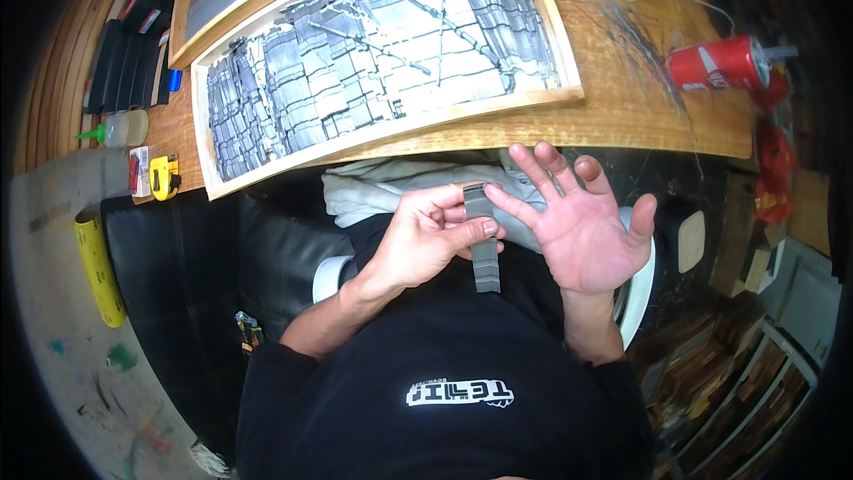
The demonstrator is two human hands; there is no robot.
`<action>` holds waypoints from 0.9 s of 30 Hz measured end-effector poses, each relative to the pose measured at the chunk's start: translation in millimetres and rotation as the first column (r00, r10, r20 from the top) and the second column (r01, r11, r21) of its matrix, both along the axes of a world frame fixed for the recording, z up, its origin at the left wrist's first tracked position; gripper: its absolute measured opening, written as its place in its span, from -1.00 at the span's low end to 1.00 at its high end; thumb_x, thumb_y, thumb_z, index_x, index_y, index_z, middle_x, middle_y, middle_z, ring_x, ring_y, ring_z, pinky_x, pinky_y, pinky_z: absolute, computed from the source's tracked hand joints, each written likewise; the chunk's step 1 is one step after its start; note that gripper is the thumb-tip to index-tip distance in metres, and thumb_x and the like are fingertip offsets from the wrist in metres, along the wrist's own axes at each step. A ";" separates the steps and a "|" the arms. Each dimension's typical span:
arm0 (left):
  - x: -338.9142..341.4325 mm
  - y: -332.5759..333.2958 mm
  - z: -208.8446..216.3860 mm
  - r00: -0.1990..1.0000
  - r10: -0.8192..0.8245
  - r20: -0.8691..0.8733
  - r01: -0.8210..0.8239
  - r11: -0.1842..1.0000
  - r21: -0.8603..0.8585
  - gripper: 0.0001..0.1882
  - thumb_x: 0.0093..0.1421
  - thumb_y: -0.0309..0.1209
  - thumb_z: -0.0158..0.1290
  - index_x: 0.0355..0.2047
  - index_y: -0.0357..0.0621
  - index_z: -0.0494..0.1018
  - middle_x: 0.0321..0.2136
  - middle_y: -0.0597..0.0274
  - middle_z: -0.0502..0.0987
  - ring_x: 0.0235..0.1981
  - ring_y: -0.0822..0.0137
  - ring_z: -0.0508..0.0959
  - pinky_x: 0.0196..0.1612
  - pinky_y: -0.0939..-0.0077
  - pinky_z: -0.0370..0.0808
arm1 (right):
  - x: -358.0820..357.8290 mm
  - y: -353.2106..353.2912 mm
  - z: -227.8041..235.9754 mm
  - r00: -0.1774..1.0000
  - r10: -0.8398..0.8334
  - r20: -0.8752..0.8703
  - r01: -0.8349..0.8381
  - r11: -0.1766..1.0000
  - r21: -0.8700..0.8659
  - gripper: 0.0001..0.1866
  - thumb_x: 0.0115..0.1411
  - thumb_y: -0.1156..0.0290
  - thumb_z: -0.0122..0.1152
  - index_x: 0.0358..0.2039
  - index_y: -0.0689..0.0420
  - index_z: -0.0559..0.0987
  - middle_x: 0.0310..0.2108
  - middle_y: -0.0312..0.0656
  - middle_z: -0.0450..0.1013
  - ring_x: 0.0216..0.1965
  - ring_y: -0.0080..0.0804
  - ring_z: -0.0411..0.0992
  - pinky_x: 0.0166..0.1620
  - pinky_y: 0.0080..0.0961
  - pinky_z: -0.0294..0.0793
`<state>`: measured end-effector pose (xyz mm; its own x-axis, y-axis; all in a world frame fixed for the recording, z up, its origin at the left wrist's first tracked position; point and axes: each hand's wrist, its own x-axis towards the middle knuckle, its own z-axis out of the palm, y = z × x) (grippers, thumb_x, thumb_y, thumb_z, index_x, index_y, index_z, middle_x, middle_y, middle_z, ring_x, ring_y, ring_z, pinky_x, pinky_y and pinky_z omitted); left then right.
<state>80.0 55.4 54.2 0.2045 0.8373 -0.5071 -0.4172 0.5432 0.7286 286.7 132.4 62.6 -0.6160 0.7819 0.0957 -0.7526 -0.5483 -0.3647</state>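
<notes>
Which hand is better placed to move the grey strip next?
Probably the left hand: it pinches the grey strip between thumb and fingers. The right hand is open, fingers spread, with just one fingertip near the strip's upper end.

Between the fingers (470, 233) of the left hand (422, 242) runs a smooth, matt strip (486, 272) of uncertain material, while beyond them lie rumpled cloth (353, 188), a bare wooden frame (533, 100) and a glossy, grained wooden tabletop (613, 116), with a shiny metal can (718, 66) far to their right and a matt fabric shirt (355, 409) below.
</notes>
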 end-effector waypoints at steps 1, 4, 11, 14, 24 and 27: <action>-0.9 1.0 1.4 1.000 -0.014 -0.009 0.014 1.000 -0.005 -0.62 0.37 -0.49 0.26 0.17 -0.21 0.55 -0.21 0.13 0.76 -0.22 0.34 0.77 -0.33 0.63 0.63 | 1.7 -0.5 1.0 1.000 0.003 0.001 -0.003 1.000 0.003 -0.20 0.41 -0.32 0.05 0.26 0.20 0.42 0.45 0.23 0.11 0.59 0.28 -0.25 0.43 0.69 -0.30; -2.0 5.1 4.4 0.998 -0.059 -0.021 0.058 0.998 -0.012 -0.64 0.36 -0.50 0.25 0.15 -0.23 0.56 -0.21 0.10 0.76 -0.24 0.31 0.77 -0.34 0.59 0.65 | 1.9 0.1 5.2 1.000 -0.003 0.029 0.003 1.000 0.000 -0.24 0.41 -0.29 0.06 0.25 0.16 0.45 0.47 0.20 0.12 0.60 0.27 -0.26 0.44 0.68 -0.39; -3.9 5.0 -0.7 0.989 0.067 0.130 -0.055 0.994 -0.095 -0.63 0.37 -0.53 0.23 0.16 -0.27 0.52 -0.22 0.00 0.75 -0.25 0.15 0.79 -0.33 0.53 0.72 | 16.1 -11.7 21.9 0.788 -0.176 0.590 0.001 0.959 0.285 -0.59 0.30 0.18 0.41 0.01 0.16 0.55 0.26 0.04 0.36 0.33 -0.03 0.34 0.38 0.09 0.28; -9.5 8.8 -12.0 0.964 0.163 0.210 -0.127 0.977 -0.172 -0.63 0.37 -0.53 0.22 0.16 -0.27 0.52 -0.21 -0.01 0.73 -0.23 0.07 0.79 -0.28 0.43 0.77 | 16.4 -15.3 49.0 0.307 -0.249 0.919 -0.565 0.729 0.386 -0.61 0.05 0.49 0.65 -0.18 0.21 0.59 -0.04 -0.17 0.53 -0.04 -0.43 0.59 0.01 -0.46 0.65; -5.3 10.3 -35.2 0.943 0.241 0.231 -0.172 0.944 -0.280 -0.63 0.40 -0.47 0.21 0.18 -0.23 0.52 -0.16 0.02 0.71 -0.13 0.05 0.77 -0.06 0.25 0.77 | 19.6 -44.7 -1.9 0.347 -0.040 0.937 -0.488 0.846 0.217 -0.82 0.18 0.60 0.49 -0.17 0.26 0.76 -0.30 -0.13 0.72 -0.36 -0.51 0.69 -0.27 -0.60 0.65; -4.1 10.6 -31.9 0.934 0.234 0.269 -0.163 0.952 -0.259 -0.60 0.40 -0.49 0.20 0.22 -0.21 0.49 -0.13 0.03 0.71 -0.09 0.06 0.76 -0.05 0.27 0.76 | 18.2 -45.4 -7.2 0.332 -0.091 0.939 -0.475 0.844 0.250 -0.83 0.17 0.60 0.50 -0.19 0.25 0.78 -0.31 -0.14 0.73 -0.37 -0.53 0.68 -0.30 -0.62 0.63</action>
<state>75.9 66.0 22.3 0.2150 0.7444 -0.6322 -0.7094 0.5640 0.4228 304.9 87.0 55.4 -0.6540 0.6652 -0.3602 0.3076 -0.2011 -0.9300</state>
